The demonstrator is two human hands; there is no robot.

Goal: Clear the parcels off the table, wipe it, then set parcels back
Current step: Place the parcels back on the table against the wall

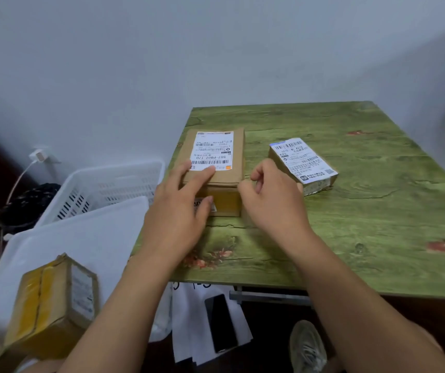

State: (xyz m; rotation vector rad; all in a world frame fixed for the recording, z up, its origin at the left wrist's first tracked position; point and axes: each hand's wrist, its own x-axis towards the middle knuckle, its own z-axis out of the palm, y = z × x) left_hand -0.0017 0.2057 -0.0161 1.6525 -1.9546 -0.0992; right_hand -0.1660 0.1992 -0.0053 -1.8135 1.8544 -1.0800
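You are clearing: your left hand lies with straight fingers on the big box at the table's left edge; your right hand, loosely curled and holding nothing, hovers beside it (small box waits). Next, grip both sides and lift toward the basket.

We see a white slotted basket left of us, near a charger plugged into the wall. Below us a dark phone lies on white cloth, beside a grey shoe.
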